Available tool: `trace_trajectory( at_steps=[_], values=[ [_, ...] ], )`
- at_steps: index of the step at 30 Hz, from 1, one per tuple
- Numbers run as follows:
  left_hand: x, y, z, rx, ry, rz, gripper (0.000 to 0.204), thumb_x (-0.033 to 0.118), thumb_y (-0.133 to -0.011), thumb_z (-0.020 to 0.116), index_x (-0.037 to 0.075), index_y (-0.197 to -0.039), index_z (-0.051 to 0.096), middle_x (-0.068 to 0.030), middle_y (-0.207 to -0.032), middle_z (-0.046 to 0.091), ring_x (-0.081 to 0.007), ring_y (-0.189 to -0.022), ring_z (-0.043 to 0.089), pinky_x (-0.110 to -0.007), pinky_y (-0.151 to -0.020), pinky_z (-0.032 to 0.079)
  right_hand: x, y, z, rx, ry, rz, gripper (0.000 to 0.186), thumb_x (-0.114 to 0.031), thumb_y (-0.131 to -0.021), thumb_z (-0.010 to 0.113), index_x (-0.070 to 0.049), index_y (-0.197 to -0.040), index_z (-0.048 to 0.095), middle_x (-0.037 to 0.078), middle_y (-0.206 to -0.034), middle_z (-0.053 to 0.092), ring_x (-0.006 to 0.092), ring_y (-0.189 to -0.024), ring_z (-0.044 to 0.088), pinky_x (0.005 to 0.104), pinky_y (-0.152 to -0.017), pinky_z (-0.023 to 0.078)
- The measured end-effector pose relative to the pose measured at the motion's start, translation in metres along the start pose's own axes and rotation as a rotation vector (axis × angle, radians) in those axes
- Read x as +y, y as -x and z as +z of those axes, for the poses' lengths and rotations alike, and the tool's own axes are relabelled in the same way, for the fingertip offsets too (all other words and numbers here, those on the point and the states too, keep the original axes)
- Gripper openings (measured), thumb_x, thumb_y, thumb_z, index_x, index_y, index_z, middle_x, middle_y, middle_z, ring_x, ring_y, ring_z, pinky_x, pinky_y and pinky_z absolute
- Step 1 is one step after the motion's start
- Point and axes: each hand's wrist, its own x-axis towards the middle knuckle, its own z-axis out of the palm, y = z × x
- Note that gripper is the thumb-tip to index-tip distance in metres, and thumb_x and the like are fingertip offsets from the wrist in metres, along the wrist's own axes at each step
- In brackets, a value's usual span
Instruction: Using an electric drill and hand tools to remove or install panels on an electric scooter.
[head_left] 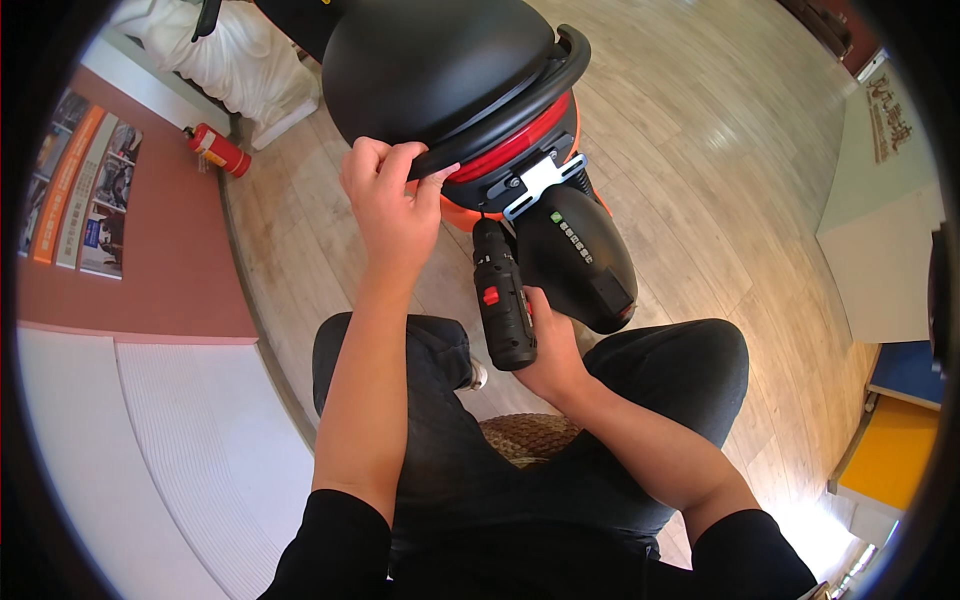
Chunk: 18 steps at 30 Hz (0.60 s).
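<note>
A scooter's rear end stands in front of me, with a black seat [440, 65], a curved black grab rail [572, 68] and a red tail light [515, 140]. My left hand [392, 200] is closed around the rail's near left end, its fingertips partly hidden. In my right hand [555, 350] is a black cordless drill [502, 300] with a red switch. Its bit points away from me and reaches the area under the tail light, left of a silver metal bracket [545, 183]. Whether the tip touches a screw is too small to tell. Below the bracket hangs a black rear mudguard [580, 260].
A red fire extinguisher [218, 150] stands by the left wall, near a white statue [235, 65]. White ribbed panels [205, 420] run along my left. Beneath me shows a woven seat [530, 437]. Yellow [888, 455] and blue boxy furniture is at far right, on the wood-look floor.
</note>
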Motion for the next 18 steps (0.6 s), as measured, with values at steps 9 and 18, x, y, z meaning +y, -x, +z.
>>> trace_trajectory(
  at_steps=[9,18],
  values=[
    [-0.0005,0.0009,-0.0002,-0.005,0.036,-0.054,0.025,0.014,-0.074,0.083,0.006,-0.094,0.069,-0.0039,-0.09,0.049,-0.0262,-0.09,0.049,-0.041,-0.087,0.04,0.0013,-0.0064,-0.0006,0.049,-0.01,-0.045,0.062,0.002,-0.07,0.073,0.0,-0.126,0.046,0.023,-0.087,0.067,0.0439,-0.084,0.069,0.0431,-0.073,0.053],
    [-0.0027,0.0001,0.0003,0.023,0.042,-0.026,0.025,0.016,-0.073,0.085,0.007,-0.091,0.07,-0.003,-0.087,0.049,-0.0253,-0.085,0.049,-0.039,-0.083,0.04,0.0038,-0.0064,0.002,0.049,-0.001,-0.049,0.056,0.001,-0.072,0.073,0.0,-0.123,0.049,0.021,-0.085,0.067,0.0405,-0.081,0.07,0.0407,-0.071,0.053]
  ],
)
